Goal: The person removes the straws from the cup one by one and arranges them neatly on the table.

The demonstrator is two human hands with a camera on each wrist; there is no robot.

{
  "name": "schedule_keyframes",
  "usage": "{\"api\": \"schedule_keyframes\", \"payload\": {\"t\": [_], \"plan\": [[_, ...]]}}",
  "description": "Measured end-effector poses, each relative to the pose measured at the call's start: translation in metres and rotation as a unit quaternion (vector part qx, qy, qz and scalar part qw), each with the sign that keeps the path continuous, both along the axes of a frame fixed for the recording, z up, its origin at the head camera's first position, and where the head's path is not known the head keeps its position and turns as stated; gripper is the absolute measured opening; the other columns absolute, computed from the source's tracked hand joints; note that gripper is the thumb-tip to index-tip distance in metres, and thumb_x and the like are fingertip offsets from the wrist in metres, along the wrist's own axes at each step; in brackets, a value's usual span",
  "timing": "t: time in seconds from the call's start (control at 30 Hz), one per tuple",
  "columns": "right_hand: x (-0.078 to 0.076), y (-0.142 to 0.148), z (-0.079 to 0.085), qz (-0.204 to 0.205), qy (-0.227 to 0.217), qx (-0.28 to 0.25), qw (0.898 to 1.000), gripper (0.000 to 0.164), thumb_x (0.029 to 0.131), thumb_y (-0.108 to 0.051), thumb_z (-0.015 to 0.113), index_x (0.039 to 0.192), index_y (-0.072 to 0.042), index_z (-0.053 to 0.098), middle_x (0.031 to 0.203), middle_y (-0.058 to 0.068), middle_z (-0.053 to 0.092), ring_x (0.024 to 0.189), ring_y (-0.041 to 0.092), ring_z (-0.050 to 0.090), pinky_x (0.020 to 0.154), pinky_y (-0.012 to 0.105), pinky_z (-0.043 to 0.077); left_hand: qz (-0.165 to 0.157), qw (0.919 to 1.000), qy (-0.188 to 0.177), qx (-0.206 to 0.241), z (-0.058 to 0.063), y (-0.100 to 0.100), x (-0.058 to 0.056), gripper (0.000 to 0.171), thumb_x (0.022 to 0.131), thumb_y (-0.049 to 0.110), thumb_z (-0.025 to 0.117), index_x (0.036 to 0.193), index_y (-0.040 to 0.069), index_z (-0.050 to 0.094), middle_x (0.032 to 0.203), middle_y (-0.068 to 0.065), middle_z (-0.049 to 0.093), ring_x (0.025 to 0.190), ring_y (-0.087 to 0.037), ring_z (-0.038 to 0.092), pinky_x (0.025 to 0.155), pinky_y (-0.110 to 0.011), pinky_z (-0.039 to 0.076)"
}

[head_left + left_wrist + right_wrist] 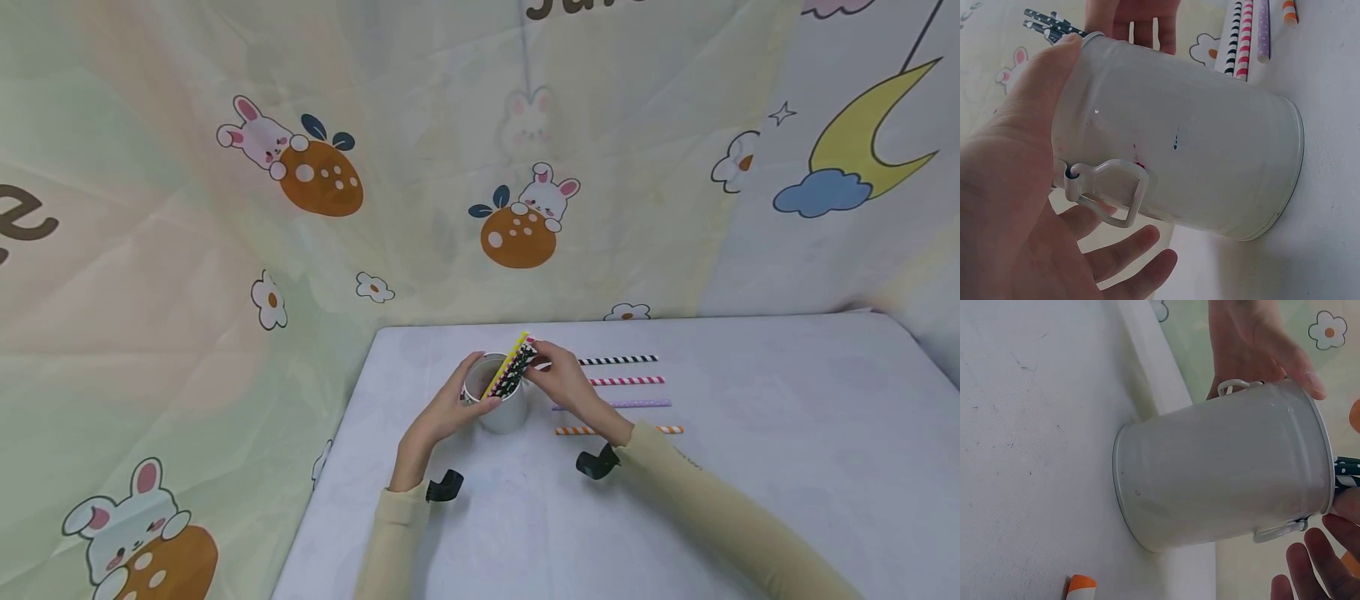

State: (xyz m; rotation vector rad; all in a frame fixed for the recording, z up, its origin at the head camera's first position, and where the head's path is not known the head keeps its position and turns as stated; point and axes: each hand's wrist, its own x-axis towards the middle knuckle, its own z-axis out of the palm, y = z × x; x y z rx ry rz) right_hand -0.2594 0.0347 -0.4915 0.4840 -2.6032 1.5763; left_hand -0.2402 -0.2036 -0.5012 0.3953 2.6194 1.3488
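Note:
A white metal pail [504, 418] with small side handles stands on the table. My left hand [448, 408] grips it at the side, the thumb laid along the rim. A bunch of patterned paper straws [514, 367], yellow and dotted black among them, leans in the pail's mouth with the upper ends above the rim. On the right side of the rim, my right hand [564, 382] pinches this bunch. In the right wrist view, dark dotted straws [1347, 467] show beside the right thumb, while the other fingers curl loosely below the pail's handle [1280, 530].
Loose straws lie in a spaced column right of the pail: black-striped [630, 360], pink-striped [633, 381], purple dotted [641, 403] and orange-striped [670, 430]. The right forearm passes over the orange one. A printed cloth backdrop [420, 208] rises behind the white table [787, 433].

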Motion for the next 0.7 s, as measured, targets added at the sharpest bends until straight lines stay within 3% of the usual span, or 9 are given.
{"api": "schedule_keyframes", "payload": {"t": [0.33, 0.7], "plan": [[-0.0008, 0.0015, 0.0035, 0.003, 0.002, -0.015, 1.000, 0.031, 0.093, -0.013, 0.068, 0.123, -0.005, 0.066, 0.116, 0.014, 0.071, 0.103, 0.029, 0.068, 0.090, 0.045, 0.055, 0.002, 1.0000, -0.002, -0.003, -0.0005, 0.0004, -0.0011, 0.092, 0.083, 0.054, 0.077, 0.157, 0.036, 0.025, 0.158, 0.000, 0.038, 0.145, -0.025, 0.038, 0.116, -0.059, 0.030], [-0.0009, 0.0045, 0.0104, -0.003, -0.026, -0.066, 0.997, 0.021, 0.096, -0.012, 0.067, 0.116, -0.009, 0.069, 0.114, 0.009, 0.071, 0.103, 0.024, 0.065, 0.091, 0.042, 0.054, -0.001, 1.0000, 0.003, -0.005, -0.0012, 0.0000, -0.0010, 0.089, 0.084, 0.051, 0.077, 0.156, 0.038, 0.026, 0.157, 0.002, 0.038, 0.144, -0.023, 0.038, 0.117, -0.056, 0.030]]}}
